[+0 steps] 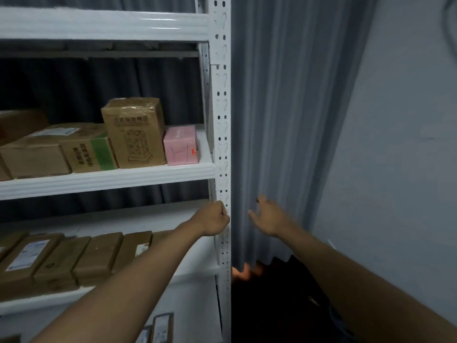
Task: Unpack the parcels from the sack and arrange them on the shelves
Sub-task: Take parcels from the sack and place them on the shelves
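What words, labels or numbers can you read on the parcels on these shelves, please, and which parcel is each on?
Nothing can be quoted with confidence.
Tall brown box: a line of characters above a line drawing, too blurred to read.
Green-banded box: two rows of dark characters, blurred.
Pink box: faint lines and a small red mark, no legible text.
Flat parcels on the lower shelf: white shipping labels, print too small.

Dim room, soft blur, wide-angle edge distortion

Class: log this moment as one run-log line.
left hand: fist at shelf post | right hand: open near curtain | parcels: shelved | sack: unseen
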